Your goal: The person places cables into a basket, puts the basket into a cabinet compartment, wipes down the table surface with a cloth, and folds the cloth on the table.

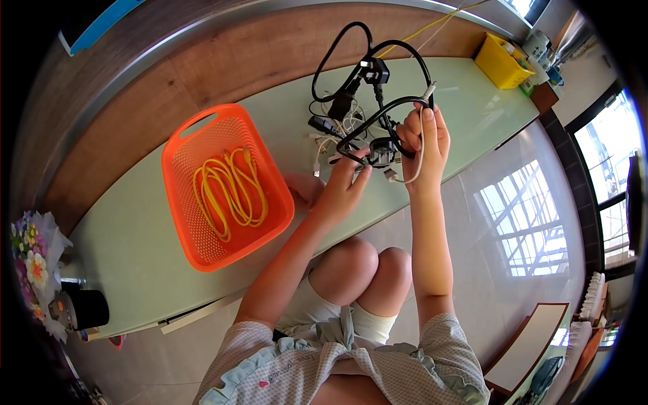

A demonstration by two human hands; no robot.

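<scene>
Black cable [358, 23] tangled over counter [135, 270]. Left fingers [363, 178] pinch a loop; right fingers [428, 123] grip cable plus white cord [422, 150]. Hard pull could cinch the knot if the plug [375, 70] snags.

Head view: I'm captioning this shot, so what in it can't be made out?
All in the head view:
Left hand: whether it grips or only touches the black cables; the tangle overlaps it.
Black cables: their full routes; they cross, and the right hand covers parts.
Yellow bin: its contents; too small.
Flowers: their outer side; cut off by the dark lens border.
</scene>
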